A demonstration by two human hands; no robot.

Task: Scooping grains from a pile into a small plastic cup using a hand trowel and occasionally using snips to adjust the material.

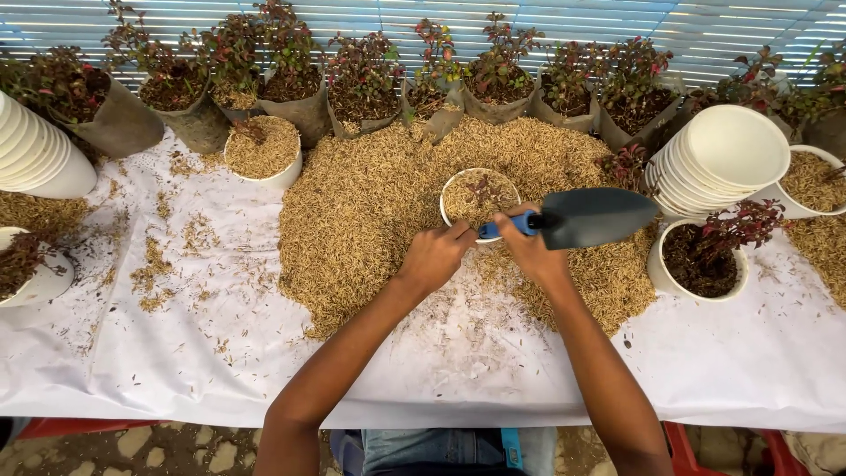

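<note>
Right grip: the right hand (534,249) is closed around the blue handle of a hand trowel (582,218), holding it level with the dark blade pointing to the person's right.
Left grip: the left hand (436,256) is curled against the near rim of a small white pot (451,189), fingers bent at its edge; whether they clasp the rim or only press on it cannot be told.
Pot: it stands upright in the middle of the husk heap, filled with husk, a small red-leaved seedling (482,186) at its centre.
Husk heap: a wide pile of pale rice husk (370,211) surrounds the pot and lies under both hands.
Bench: a white sheet (220,326) covers the bench, with stray husk scattered to the left.
Right side: a tilted stack of empty white pots (727,159) lies near the trowel blade, and just in front of it a white pot with dark soil and a red plant (701,256).
Back row: grey grow bags with red-leaved plants (361,88) line the far edge.
Left side: another stack of white pots (35,159), and a husk-filled pot (262,152) stands apart.
</note>
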